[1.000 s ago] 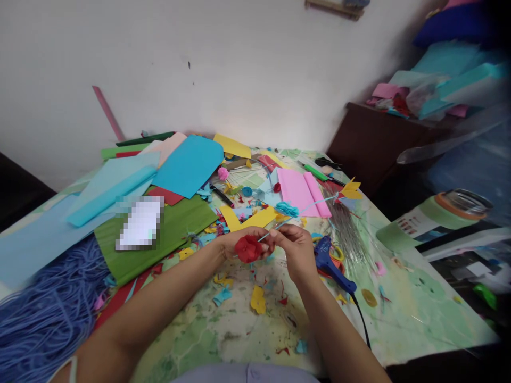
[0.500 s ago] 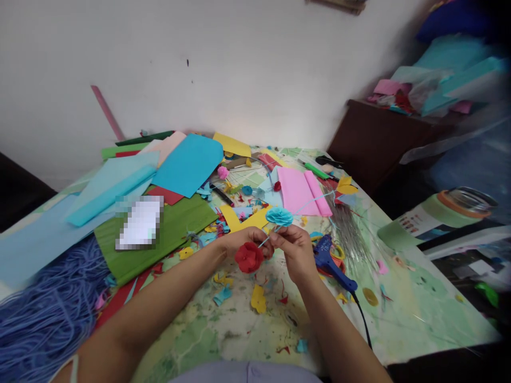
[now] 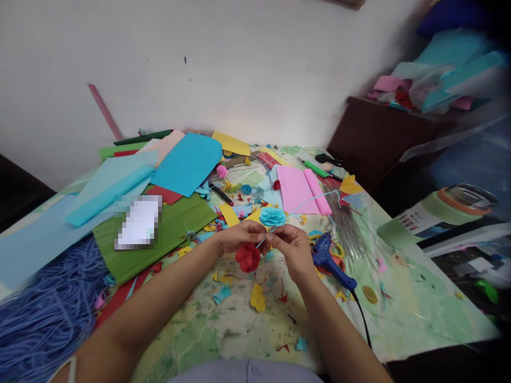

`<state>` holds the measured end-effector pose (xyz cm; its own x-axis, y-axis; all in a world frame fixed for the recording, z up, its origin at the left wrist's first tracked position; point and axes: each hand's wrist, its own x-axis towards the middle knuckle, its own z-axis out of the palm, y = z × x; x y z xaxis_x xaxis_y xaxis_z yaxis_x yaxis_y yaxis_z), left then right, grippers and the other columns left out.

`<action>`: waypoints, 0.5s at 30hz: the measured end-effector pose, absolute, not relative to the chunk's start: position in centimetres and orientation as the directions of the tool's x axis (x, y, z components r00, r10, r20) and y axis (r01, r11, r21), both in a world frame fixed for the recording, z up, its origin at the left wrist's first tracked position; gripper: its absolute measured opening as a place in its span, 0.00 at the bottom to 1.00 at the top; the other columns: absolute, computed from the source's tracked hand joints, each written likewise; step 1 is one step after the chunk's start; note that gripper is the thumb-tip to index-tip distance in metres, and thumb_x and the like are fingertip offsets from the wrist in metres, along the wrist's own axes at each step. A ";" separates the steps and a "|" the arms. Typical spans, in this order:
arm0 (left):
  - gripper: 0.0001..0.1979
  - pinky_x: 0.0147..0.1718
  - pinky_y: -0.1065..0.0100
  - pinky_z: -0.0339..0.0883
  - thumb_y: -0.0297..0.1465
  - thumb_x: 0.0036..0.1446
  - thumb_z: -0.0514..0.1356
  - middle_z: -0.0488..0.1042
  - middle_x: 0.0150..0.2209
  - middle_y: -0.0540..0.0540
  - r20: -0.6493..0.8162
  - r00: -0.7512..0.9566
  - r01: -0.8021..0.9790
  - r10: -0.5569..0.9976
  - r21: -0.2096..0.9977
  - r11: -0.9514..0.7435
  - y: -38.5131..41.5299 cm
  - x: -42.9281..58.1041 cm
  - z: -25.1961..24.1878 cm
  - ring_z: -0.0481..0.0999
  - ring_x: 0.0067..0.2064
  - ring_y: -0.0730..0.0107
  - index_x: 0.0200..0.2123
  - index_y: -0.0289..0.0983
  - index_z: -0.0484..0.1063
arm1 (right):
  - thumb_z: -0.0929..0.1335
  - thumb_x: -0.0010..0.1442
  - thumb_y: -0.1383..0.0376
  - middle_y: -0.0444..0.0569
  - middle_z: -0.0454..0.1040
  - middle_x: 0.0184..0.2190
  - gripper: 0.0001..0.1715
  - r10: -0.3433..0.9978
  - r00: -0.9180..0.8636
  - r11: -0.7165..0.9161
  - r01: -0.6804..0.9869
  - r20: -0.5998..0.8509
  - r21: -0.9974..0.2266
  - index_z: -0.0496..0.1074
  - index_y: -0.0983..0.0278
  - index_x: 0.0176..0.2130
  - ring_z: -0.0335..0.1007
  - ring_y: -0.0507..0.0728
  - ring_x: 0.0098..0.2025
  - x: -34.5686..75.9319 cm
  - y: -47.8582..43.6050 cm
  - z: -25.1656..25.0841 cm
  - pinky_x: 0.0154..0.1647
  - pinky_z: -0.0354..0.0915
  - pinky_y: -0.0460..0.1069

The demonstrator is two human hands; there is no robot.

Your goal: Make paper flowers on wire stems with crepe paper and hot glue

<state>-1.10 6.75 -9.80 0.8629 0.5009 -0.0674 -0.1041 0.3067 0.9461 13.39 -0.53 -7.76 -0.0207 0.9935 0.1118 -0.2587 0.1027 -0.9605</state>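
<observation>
My left hand [image 3: 244,237] and my right hand [image 3: 290,247] meet over the middle of the table, both closed on a thin light-blue stem [image 3: 262,242]. A red paper flower [image 3: 248,258] hangs just below my left fingers. Above the fingertips sits a light-blue paper flower [image 3: 272,216]. From near my right hand a light-blue strand [image 3: 307,202] runs up to the right, across the pink paper. The fingers overlap, hiding part of the stem.
A blue glue gun [image 3: 332,263] lies right of my right hand, beside thin wires [image 3: 351,234]. Pink paper [image 3: 297,190], green paper [image 3: 179,223] and blue yarn [image 3: 51,314] lie around. A green tumbler [image 3: 431,215] stands at the right. Paper scraps cover the table [image 3: 415,303].
The blue flower has shifted slightly left, and my fingertips have drawn closer together on the stem. The red flower has turned a little. The view has moved slightly.
</observation>
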 end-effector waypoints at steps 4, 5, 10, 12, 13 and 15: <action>0.17 0.24 0.74 0.61 0.41 0.41 0.67 0.73 0.22 0.46 -0.063 0.864 -0.135 0.500 0.926 0.351 6.6 -1.0 -9.7 0.70 0.23 0.75 0.25 0.30 0.74 | 0.72 0.46 0.62 0.42 0.71 0.16 0.09 0.994 -0.022 0.096 -0.284 0.106 -0.954 0.70 0.64 0.23 0.67 0.51 0.18 13.3 -0.5 -7.9 0.24 0.65 0.48; 0.17 0.23 0.74 0.61 0.40 0.41 0.68 0.73 0.22 0.46 -0.065 0.863 -0.142 0.501 0.921 0.363 6.6 -1.0 -9.7 0.70 0.23 0.75 0.25 0.30 0.74 | 0.72 0.46 0.63 0.42 0.71 0.17 0.09 0.994 -0.017 0.094 -0.291 0.103 -0.952 0.70 0.64 0.23 0.67 0.51 0.18 13.3 -0.5 -7.9 0.24 0.65 0.47; 0.15 0.24 0.75 0.60 0.37 0.40 0.69 0.73 0.22 0.47 -0.074 0.849 -0.157 0.523 0.910 0.384 6.8 -1.0 -10.1 0.69 0.24 0.76 0.25 0.30 0.74 | 0.73 0.44 0.63 0.41 0.70 0.18 0.09 0.995 0.039 0.096 -0.308 0.088 -0.946 0.69 0.63 0.22 0.64 0.49 0.20 13.2 -0.4 -8.0 0.23 0.63 0.45; 0.15 0.24 0.75 0.60 0.37 0.39 0.69 0.73 0.22 0.47 -0.073 0.849 -0.157 0.524 0.911 0.382 6.9 -1.0 -10.4 0.69 0.24 0.76 0.25 0.30 0.74 | 0.73 0.44 0.63 0.41 0.70 0.19 0.09 0.996 0.040 0.092 -0.311 0.084 -0.946 0.69 0.64 0.23 0.64 0.49 0.20 13.1 -0.3 -8.1 0.23 0.62 0.45; 0.15 0.24 0.75 0.60 0.37 0.39 0.69 0.73 0.21 0.47 -0.073 0.849 -0.156 0.523 0.911 0.381 6.9 -1.0 -10.4 0.69 0.24 0.76 0.25 0.30 0.74 | 0.73 0.44 0.63 0.42 0.70 0.19 0.09 0.996 0.035 0.089 -0.313 0.082 -0.946 0.70 0.64 0.23 0.63 0.49 0.20 13.1 -0.3 -8.1 0.23 0.62 0.45; 0.16 0.24 0.74 0.60 0.38 0.39 0.69 0.73 0.21 0.46 -0.076 0.852 -0.152 0.518 0.911 0.383 6.9 -1.0 -10.5 0.70 0.24 0.75 0.24 0.30 0.74 | 0.73 0.44 0.63 0.42 0.70 0.20 0.09 0.996 0.015 0.083 -0.322 0.083 -0.943 0.70 0.63 0.24 0.63 0.49 0.20 13.2 -0.3 -8.2 0.23 0.62 0.45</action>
